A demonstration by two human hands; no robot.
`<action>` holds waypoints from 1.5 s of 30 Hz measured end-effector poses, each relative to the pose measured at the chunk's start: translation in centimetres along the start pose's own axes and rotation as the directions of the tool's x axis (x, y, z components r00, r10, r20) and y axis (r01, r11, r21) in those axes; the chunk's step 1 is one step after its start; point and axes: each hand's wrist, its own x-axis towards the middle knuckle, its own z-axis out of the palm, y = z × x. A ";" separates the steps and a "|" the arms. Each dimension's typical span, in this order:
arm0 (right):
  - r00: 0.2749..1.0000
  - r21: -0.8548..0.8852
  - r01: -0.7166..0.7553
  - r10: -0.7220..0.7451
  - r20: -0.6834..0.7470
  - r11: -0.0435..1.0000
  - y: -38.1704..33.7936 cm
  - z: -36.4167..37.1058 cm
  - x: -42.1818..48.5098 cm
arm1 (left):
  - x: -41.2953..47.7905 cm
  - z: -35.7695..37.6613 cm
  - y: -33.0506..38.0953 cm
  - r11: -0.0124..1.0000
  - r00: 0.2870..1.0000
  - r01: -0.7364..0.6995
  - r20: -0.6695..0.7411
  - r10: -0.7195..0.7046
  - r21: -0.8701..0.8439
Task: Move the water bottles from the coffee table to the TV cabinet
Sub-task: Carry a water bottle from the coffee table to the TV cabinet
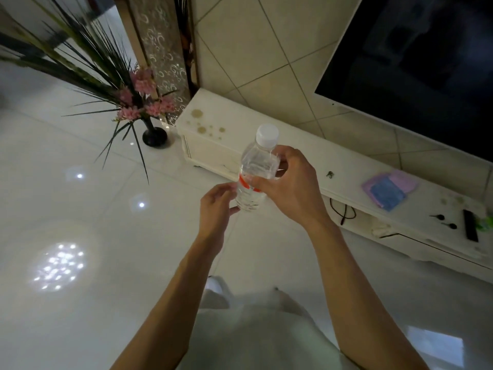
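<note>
Right hand (289, 184) grips bottle (256, 166), cabinet (234, 116) edge beyond

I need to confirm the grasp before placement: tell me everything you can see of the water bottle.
The water bottle is clear plastic, with a white cap on and a red-banded label round its middle. It is held in the air before the TV cabinet, slightly tilted, cap up. The right hand grips its middle; the left hand pinches its lower end. Nothing else touches it. The water level cannot be told.
</note>
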 end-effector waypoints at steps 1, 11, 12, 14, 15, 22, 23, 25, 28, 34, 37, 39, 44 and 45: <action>1.000 0.001 -0.003 0.003 0.000 1.000 -0.3 0.4 0.8 | 0.8 -0.1 0.4 1.000 1.000 0.012 -0.001 -0.012 -0.004; 0.996 0.042 -0.057 0.054 0.064 0.997 0.0 2.0 10.6 | 9.3 1.2 3.7 0.998 0.998 0.056 0.005 -0.056 -0.001; 0.995 0.044 -0.062 0.059 0.076 0.997 0.2 2.2 11.8 | 10.3 1.5 4.0 0.998 0.998 0.057 -0.003 -0.057 0.011; 0.993 0.051 -0.068 0.062 0.104 0.996 0.6 2.5 14.6 | 12.6 2.3 4.5 0.998 0.998 0.063 -0.014 -0.062 0.027; 0.992 0.057 -0.068 0.061 0.114 0.996 0.8 2.6 16.2 | 13.9 2.8 4.9 0.997 0.998 0.064 -0.015 -0.064 0.033; 0.986 0.100 -0.048 0.031 0.166 0.994 1.4 1.6 27.7 | 23.0 7.4 9.6 0.994 0.993 0.108 -0.048 -0.109 -0.015; 0.985 0.110 -0.041 0.022 0.171 0.993 1.3 1.3 29.2 | 24.2 8.1 10.2 0.995 0.993 0.100 -0.054 -0.101 -0.028; 0.984 0.128 -0.028 0.005 0.178 0.991 1.3 1.0 32.0 | 26.4 9.4 11.2 0.995 0.994 0.086 -0.058 -0.089 -0.047; 0.982 0.134 -0.031 0.005 0.191 0.990 1.5 1.0 35.3 | 29.0 10.7 12.2 0.993 0.992 0.097 -0.071 -0.101 -0.059; 0.982 0.120 -0.069 0.046 0.184 0.990 2.5 2.8 39.7 | 34.2 11.5 12.9 0.988 0.987 0.151 -0.054 -0.151 -0.003; 0.976 0.110 -0.117 0.094 0.195 0.987 2.6 4.3 42.1 | 37.5 10.9 12.7 0.980 0.978 0.197 -0.070 -0.196 0.010; 0.973 0.096 -0.149 0.128 0.194 0.984 2.3 5.4 43.6 | 39.9 10.6 12.4 0.975 0.973 0.221 -0.079 -0.219 0.019; 0.953 0.063 -0.262 0.248 0.175 0.963 1.8 8.9 49.0 | 47.5 9.3 12.8 0.955 0.958 0.286 -0.023 -0.285 0.082; 0.950 0.050 -0.275 0.263 0.169 0.960 1.9 9.6 50.2 | 49.0 9.0 13.0 0.952 0.956 0.292 -0.001 -0.293 0.090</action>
